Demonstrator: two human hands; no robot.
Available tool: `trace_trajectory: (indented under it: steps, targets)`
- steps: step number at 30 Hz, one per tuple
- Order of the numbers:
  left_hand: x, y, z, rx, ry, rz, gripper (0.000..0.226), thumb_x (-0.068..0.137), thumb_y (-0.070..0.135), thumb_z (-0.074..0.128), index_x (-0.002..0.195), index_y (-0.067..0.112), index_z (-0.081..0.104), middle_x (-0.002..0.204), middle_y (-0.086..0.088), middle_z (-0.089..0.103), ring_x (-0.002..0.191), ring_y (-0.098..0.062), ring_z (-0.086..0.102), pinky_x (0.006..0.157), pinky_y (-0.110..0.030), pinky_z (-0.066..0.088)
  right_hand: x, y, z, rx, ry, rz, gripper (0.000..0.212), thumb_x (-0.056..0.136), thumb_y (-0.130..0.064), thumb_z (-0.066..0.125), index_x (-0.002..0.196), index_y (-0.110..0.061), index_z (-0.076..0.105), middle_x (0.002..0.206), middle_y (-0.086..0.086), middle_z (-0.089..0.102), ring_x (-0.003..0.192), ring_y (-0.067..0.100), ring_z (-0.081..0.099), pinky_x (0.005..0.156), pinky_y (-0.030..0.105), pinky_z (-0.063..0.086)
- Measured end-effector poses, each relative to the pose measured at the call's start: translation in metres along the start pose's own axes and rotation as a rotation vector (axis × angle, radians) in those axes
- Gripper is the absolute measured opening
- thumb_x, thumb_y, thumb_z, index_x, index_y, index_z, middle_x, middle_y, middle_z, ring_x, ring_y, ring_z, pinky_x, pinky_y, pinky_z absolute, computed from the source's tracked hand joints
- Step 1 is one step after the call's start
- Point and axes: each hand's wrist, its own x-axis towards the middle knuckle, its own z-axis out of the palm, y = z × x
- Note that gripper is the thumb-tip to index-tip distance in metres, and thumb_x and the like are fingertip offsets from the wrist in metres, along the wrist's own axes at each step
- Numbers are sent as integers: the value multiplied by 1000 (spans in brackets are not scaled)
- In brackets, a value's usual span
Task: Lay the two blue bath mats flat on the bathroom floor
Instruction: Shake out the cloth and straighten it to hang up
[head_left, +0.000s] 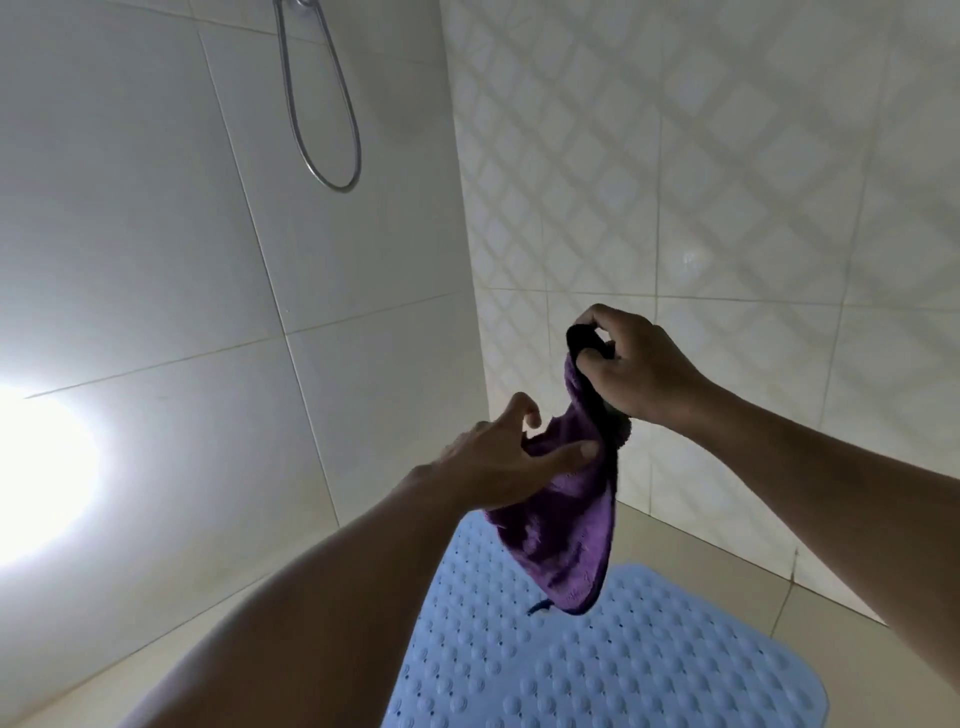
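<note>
— Why do we hold the purple cloth (561, 530) up like this?
— Our right hand (631, 364) pinches its top corner and our left hand (493, 462) grips the middle, thumb across it. We think that keeps it hanging clear of the floor (727, 561).
— And the mat?
— A blue mat (597, 670) lies flat on the floor, right below the cloth. Whether both are down, we cannot tell.

One blue bath mat (597, 670). One purple cloth (566, 530) above mat. Two hands above mat: left hand (498, 467), right hand (639, 369). One shower hose (332, 104) above mat.
</note>
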Motion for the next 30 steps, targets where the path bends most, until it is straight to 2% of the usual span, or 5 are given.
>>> trace_trajectory:
  steps: [6,12,17,22,30]
  targets:
    - [21,54,-57,4,93,109,37,94,64,30,112,32,33,70,6,62,65,-22,59,74,-46,52,63,-58,-52,-87,-5,113,15,90,-33,56,86,-19,60,64,3,62,58,21,59,55,31,42]
    - [53,159,-233,-221,-66,10,33,78,44,46,109,32,46,84,-4,71,76,-22,68,70,-40,56,177,-188,-174,-152,-145,224,31,92,-29,49,71,-7,55,65,14,61,48,31,58,47,34,48]
    - [76,253,-398,-304,-55,10,45,74,64,69,110,36,65,97,11,74,83,-9,69,78,-28,57,280,-324,-288,-181,-370,326,35,97,-28,42,91,1,60,79,20,68,55,35,67,49,34,58]
    - [87,308,-557,-158,-16,-10,30,86,38,66,112,24,62,102,0,70,89,-17,67,69,-26,50,369,-442,-400,-219,-552,342,31,98,-25,47,102,-1,67,88,16,77,76,29,77,70,41,64]
    - [95,348,-718,-138,25,30,12,91,29,69,84,29,59,85,1,65,79,-18,65,66,-28,51,430,-544,-500,-361,-505,338,27,99,-29,60,107,-5,70,92,10,71,77,21,70,68,36,60]
